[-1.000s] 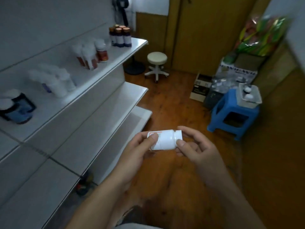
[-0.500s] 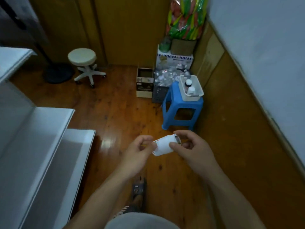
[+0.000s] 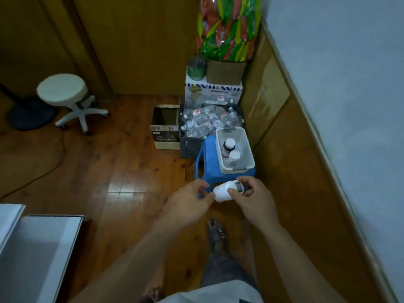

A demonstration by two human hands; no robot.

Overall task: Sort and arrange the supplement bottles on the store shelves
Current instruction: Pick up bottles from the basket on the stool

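Observation:
A white supplement bottle (image 3: 223, 192) lies sideways between my two hands, in front of my body. My right hand (image 3: 253, 199) grips its labelled end with thumb and fingers curled round it. My left hand (image 3: 190, 202) touches the capped end with its fingertips, fingers curled. Just beyond the hands a white perforated basket (image 3: 244, 147) stands on a blue plastic stool (image 3: 206, 156); two bottles (image 3: 230, 149) with white caps stand in it. The white shelves (image 3: 39, 252) show only as a corner at the lower left.
A dark crate of clear plastic bottles (image 3: 203, 123) and an open cardboard box (image 3: 165, 127) stand behind the stool. A white box (image 3: 213, 91) with a colourful bag on top fills the corner. A round rolling stool (image 3: 63, 92) stands at the left. My feet stand on the wooden floor.
My view has swung right, away from the shelves and towards the blue stool and basket. The bottle stays between both hands and is now tilted, nearer the basket.

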